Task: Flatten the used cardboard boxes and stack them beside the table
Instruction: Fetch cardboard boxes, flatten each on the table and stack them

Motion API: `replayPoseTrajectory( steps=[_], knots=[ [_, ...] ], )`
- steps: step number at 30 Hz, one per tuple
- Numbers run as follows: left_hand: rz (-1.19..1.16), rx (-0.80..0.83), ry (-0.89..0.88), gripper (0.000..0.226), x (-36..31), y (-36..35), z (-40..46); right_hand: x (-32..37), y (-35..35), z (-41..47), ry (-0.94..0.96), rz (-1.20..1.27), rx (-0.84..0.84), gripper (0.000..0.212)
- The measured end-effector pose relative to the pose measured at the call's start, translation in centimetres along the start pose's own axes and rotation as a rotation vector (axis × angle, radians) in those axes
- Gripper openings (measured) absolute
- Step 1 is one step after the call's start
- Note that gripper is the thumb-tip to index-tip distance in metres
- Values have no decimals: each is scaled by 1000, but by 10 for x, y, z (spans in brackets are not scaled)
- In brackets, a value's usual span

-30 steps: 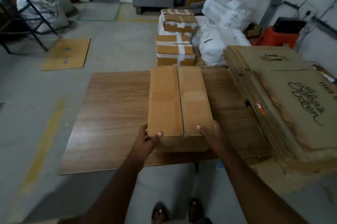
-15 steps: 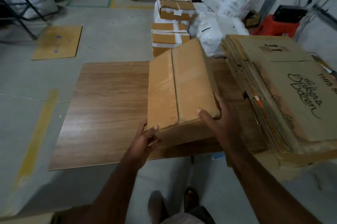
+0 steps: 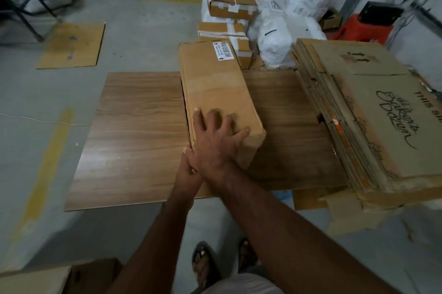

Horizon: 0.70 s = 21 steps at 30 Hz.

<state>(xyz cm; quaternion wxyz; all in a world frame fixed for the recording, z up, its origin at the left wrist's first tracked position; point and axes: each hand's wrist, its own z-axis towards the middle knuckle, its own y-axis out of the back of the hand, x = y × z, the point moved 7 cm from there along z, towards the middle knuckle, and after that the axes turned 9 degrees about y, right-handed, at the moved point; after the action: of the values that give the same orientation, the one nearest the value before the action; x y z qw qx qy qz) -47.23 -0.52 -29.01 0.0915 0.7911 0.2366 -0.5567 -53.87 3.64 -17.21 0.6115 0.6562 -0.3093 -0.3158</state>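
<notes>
A flat piece of cardboard (image 3: 71, 46) lies on the gray floor far to the left. Next comes the wooden table (image 3: 134, 140). A brown cardboard box (image 3: 215, 87) stands on the middle of the table, with a white label (image 3: 223, 51) near its far end. The left hand (image 3: 187, 170) is at the box's near left corner, mostly hidden under the other hand, so its hold cannot be told. The right hand (image 3: 216, 143) lies flat on top of the box with its fingers spread out. A stack of flattened boxes (image 3: 373, 111) rests at the table's right side.
</notes>
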Motion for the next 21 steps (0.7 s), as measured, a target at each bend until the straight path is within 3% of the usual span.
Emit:
replayPoseTrajectory(
  steps=[2, 4, 6, 7, 9, 11, 16, 18, 21],
  knots=[
    [20, -6, 0, 54, 0, 5, 4, -13, 11, -5, 50, 103, -45, 94],
    [6, -29, 49, 68, 2, 12, 9, -47, 26, -18, 15, 341, -222, 86],
    [-20, -67, 93, 79, 2, 18, 10, -99, 28, -39, -177, 614, -503, 86],
    [-22, -70, 92, 81, 1, 20, 10, -124, 14, -48, -300, 802, -558, 88],
    [-20, -65, 106, 83, 2, 21, 12, -140, -38, -55, -505, 1319, -338, 96],
    [-28, -27, 137, 84, 4, 17, 15, -129, -74, -58, -498, 1543, -100, 97],
    [-67, 103, 146, 85, 1, -4, 14, -128, -78, -58, -355, 1367, -151, 99],
    [-164, 129, 156, 80, 5, -9, 13, -130, -48, -52, -222, 1175, -254, 95],
    [-475, 214, 222, 76, 23, -35, 7, -100, 3, -42, 34, 682, -343, 74]
  ],
)
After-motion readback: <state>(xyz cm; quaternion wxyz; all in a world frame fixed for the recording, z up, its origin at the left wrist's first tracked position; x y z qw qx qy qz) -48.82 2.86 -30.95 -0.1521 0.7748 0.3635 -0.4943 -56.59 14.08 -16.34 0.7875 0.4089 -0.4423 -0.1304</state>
